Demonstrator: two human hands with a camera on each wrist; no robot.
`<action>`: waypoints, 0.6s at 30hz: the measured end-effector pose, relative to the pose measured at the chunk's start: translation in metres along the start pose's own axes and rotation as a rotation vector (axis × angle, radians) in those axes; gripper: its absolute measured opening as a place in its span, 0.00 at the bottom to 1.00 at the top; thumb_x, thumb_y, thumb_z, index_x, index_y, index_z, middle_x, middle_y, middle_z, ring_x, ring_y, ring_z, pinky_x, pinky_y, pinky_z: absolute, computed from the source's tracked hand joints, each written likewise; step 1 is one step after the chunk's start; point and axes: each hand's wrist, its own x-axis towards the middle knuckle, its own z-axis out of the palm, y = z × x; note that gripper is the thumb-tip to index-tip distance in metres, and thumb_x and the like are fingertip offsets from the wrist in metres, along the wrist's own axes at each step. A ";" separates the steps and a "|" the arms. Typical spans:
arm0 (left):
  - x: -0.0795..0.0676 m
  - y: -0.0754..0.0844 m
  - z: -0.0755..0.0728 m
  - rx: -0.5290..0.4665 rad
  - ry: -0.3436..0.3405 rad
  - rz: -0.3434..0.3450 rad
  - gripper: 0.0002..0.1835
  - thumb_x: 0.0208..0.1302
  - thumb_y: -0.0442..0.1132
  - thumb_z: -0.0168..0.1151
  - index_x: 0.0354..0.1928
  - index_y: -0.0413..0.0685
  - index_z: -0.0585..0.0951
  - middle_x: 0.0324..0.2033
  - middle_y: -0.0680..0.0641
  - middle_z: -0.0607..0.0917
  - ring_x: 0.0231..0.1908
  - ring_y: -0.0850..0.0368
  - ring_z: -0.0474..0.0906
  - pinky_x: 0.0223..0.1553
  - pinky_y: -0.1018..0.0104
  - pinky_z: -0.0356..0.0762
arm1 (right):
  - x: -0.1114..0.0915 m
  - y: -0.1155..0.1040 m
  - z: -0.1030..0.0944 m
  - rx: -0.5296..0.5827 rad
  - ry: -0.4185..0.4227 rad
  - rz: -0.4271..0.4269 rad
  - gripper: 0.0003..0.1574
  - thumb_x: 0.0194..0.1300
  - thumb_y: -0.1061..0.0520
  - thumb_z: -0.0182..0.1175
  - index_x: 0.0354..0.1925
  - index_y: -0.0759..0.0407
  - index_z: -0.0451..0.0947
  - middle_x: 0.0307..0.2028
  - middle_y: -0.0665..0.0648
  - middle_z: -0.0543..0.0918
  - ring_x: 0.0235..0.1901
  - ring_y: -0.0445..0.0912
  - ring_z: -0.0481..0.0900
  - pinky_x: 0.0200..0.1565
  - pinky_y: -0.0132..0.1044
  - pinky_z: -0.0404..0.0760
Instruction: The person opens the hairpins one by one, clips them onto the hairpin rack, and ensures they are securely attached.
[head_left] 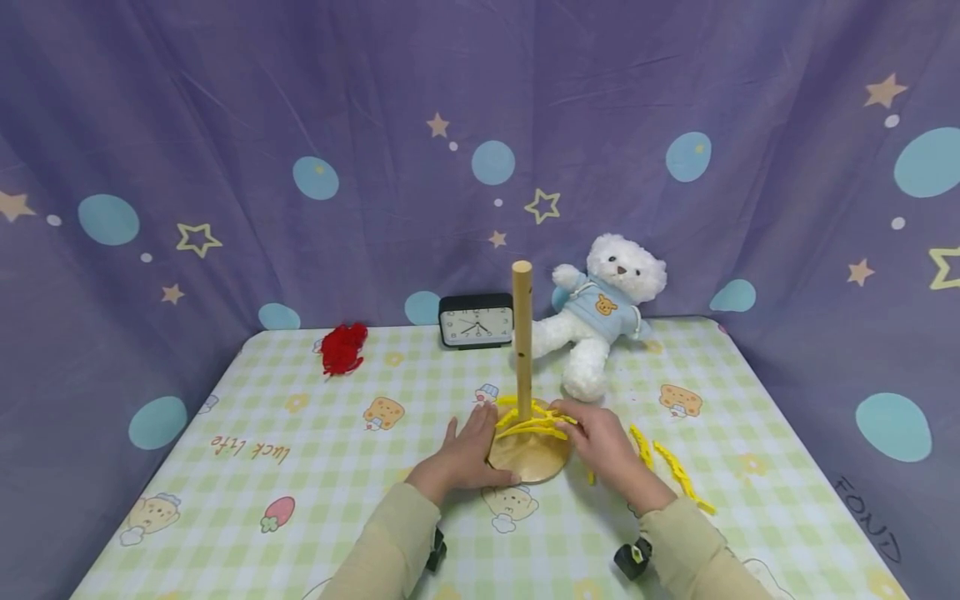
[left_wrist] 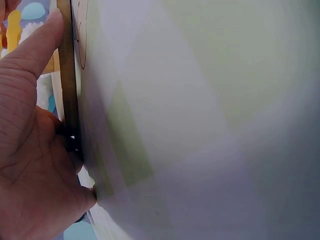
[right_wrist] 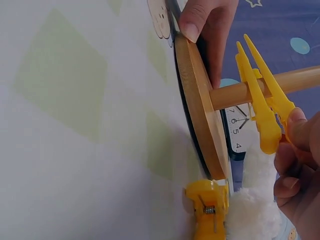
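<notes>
A wooden stand has a round base (head_left: 528, 461) and an upright post (head_left: 522, 333). My left hand (head_left: 474, 450) holds the base at its left side, with the thumb at the front rim. In the right wrist view the left thumb (right_wrist: 192, 25) presses on the base's edge. My right hand (head_left: 600, 437) pinches the rear end of a yellow clothespin (right_wrist: 265, 120), whose long pointed arms lie across the post low down. More yellow (head_left: 510, 427) shows around the foot of the post. Another yellow clothespin (right_wrist: 209, 207) with a metal spring lies beside the base.
Yellow clothespins (head_left: 682, 477) lie on the tablecloth right of my right hand. Behind the stand are a black-framed clock (head_left: 476, 322) and a white teddy bear (head_left: 600, 312) in a blue top. A red bundle (head_left: 343, 348) lies at the back left. A purple curtain (head_left: 375, 167) hangs behind.
</notes>
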 end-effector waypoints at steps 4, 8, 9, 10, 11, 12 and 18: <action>0.000 0.000 0.000 -0.003 -0.004 -0.006 0.60 0.53 0.69 0.65 0.77 0.41 0.49 0.77 0.44 0.41 0.75 0.51 0.33 0.71 0.43 0.28 | -0.001 -0.001 0.001 0.009 -0.042 0.016 0.18 0.65 0.59 0.64 0.54 0.55 0.82 0.38 0.50 0.86 0.25 0.38 0.72 0.32 0.34 0.74; -0.001 0.000 -0.001 -0.014 -0.005 -0.003 0.62 0.53 0.69 0.65 0.77 0.41 0.46 0.77 0.44 0.40 0.75 0.51 0.33 0.71 0.43 0.28 | -0.002 0.000 -0.001 0.027 -0.093 0.059 0.20 0.66 0.58 0.63 0.56 0.55 0.80 0.31 0.48 0.82 0.21 0.37 0.67 0.27 0.33 0.71; -0.001 0.000 -0.002 -0.015 -0.004 -0.002 0.63 0.53 0.69 0.65 0.77 0.41 0.44 0.77 0.44 0.40 0.75 0.51 0.33 0.71 0.43 0.28 | -0.003 0.000 -0.001 0.032 -0.108 0.066 0.21 0.66 0.58 0.63 0.57 0.55 0.80 0.31 0.46 0.81 0.21 0.37 0.66 0.27 0.33 0.70; -0.002 0.000 -0.002 -0.016 -0.004 -0.005 0.63 0.53 0.69 0.65 0.77 0.41 0.43 0.77 0.44 0.40 0.75 0.51 0.33 0.71 0.43 0.27 | -0.003 0.000 -0.002 0.035 -0.125 0.072 0.22 0.67 0.58 0.63 0.59 0.55 0.79 0.30 0.46 0.80 0.21 0.38 0.66 0.27 0.33 0.70; -0.002 -0.001 -0.002 -0.020 -0.003 -0.007 0.64 0.53 0.69 0.65 0.77 0.42 0.42 0.77 0.44 0.40 0.75 0.51 0.33 0.71 0.43 0.27 | -0.003 0.001 -0.002 0.036 -0.142 0.079 0.23 0.67 0.57 0.62 0.60 0.54 0.77 0.29 0.45 0.78 0.21 0.38 0.66 0.27 0.33 0.70; -0.002 -0.001 -0.002 -0.022 -0.003 -0.008 0.64 0.53 0.68 0.66 0.77 0.42 0.41 0.77 0.44 0.40 0.75 0.51 0.33 0.71 0.43 0.27 | -0.004 0.001 -0.002 0.037 -0.158 0.085 0.24 0.68 0.56 0.61 0.62 0.54 0.76 0.28 0.45 0.77 0.21 0.38 0.66 0.26 0.33 0.70; -0.001 -0.001 -0.001 -0.016 -0.011 0.000 0.64 0.53 0.69 0.65 0.77 0.43 0.40 0.77 0.44 0.39 0.75 0.51 0.33 0.71 0.43 0.27 | -0.009 -0.001 -0.006 0.071 -0.178 0.120 0.33 0.68 0.54 0.62 0.69 0.51 0.68 0.39 0.52 0.82 0.23 0.40 0.71 0.25 0.34 0.73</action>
